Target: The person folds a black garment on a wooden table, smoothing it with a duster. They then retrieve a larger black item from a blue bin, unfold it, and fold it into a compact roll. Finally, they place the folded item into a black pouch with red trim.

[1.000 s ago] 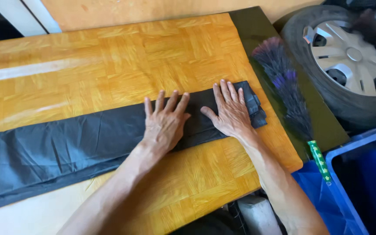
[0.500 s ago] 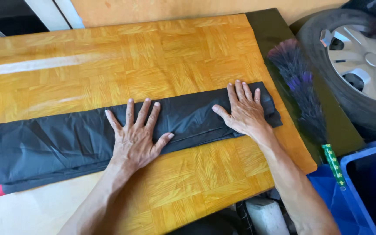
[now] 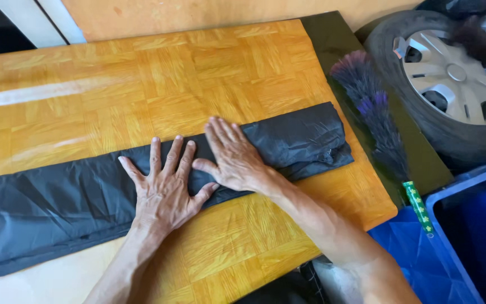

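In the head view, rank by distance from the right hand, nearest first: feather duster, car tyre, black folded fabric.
From the right hand:
1. Black folded fabric, directly under the palm.
2. Feather duster, off to the right at the table's edge.
3. Car tyre, farthest, upper right beyond the duster.

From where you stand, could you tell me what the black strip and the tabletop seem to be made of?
Black strip: probably thin plastic sheet, like a folded bag; fine crinkles, dull sheen. Tabletop: apparently wood parquet or a printed laminate; block grain pattern, glossy glare streak.

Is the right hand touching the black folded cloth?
Touching. The head view shows the right hand lying flat, palm down, on the black folded cloth.
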